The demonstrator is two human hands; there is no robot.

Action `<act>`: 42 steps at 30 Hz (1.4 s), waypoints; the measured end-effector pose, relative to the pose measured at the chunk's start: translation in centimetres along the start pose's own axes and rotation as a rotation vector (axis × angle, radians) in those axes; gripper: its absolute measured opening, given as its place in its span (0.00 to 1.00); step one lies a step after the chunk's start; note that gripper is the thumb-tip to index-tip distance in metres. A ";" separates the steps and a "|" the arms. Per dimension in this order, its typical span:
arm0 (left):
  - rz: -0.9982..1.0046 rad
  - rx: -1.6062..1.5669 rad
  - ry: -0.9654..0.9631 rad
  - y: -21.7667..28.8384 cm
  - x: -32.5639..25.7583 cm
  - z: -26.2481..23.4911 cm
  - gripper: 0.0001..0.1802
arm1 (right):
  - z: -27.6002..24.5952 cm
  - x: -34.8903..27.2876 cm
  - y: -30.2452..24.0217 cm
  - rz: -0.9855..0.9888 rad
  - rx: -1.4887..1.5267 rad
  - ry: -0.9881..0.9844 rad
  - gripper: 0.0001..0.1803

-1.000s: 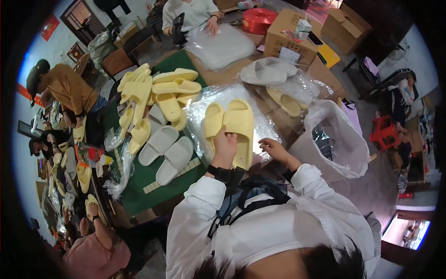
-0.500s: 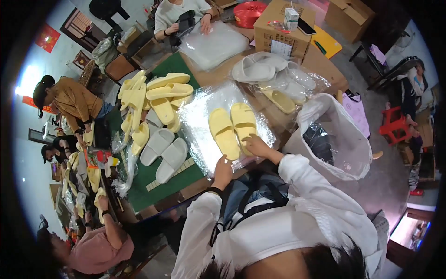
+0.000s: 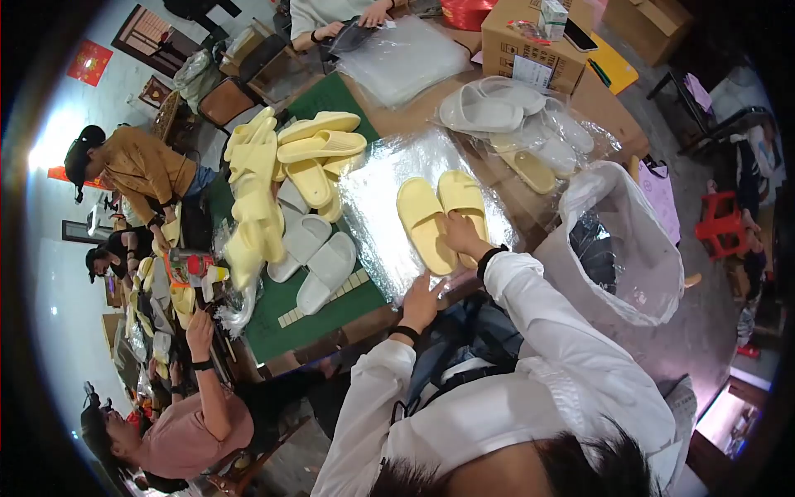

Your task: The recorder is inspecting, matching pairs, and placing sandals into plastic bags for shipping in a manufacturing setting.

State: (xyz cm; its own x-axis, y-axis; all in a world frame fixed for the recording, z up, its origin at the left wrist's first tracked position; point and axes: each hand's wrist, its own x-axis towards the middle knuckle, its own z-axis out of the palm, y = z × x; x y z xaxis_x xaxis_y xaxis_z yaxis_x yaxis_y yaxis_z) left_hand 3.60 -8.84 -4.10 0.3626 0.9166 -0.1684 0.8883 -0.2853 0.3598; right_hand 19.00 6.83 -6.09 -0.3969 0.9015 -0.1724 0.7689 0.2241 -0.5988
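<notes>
Touching yellow slippers (image 3: 439,217) w/ right hand (image 3: 460,235), left hand (image 3: 422,300) on clear bag (image 3: 397,199)

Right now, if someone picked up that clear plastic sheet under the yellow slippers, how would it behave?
The plastic sheet looks thin and wrinkled, so it would probably flop and crumple. Its glossy shine suggests a slippery surface. The yellow slippers lying on it, with the right hand on one, likely weigh it down.
</notes>
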 end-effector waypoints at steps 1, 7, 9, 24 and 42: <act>0.018 0.044 -0.017 -0.2 -0.1 0.2 0.27 | -0.2 -0.3 -0.3 -0.042 0.054 0.019 0.31; 0.094 0.192 -0.171 -0.8 1.4 -0.9 0.25 | -3.5 -3.5 -0.9 -0.019 0.304 0.174 0.25; 0.134 0.230 -0.167 -1.2 1.7 -1.0 0.23 | -5.1 -5.7 -0.6 -0.087 0.342 0.190 0.26; -0.018 -0.055 0.283 -2.1 4.2 -4.1 0.31 | -12.2 -16.9 -0.1 0.224 1.206 -0.661 0.21; -0.100 -0.111 0.412 -4.3 4.6 -2.0 0.14 | -10.3 -15.4 0.0 0.223 1.196 -0.698 0.21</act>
State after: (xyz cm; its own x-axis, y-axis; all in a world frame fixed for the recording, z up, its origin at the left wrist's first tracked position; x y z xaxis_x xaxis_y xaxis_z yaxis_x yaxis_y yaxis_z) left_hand 0.86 -2.78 -4.56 0.1134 0.9798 0.1646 0.8695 -0.1781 0.4607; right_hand 30.23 -3.22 4.60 -0.7601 0.4293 -0.4877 0.1013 -0.6631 -0.7416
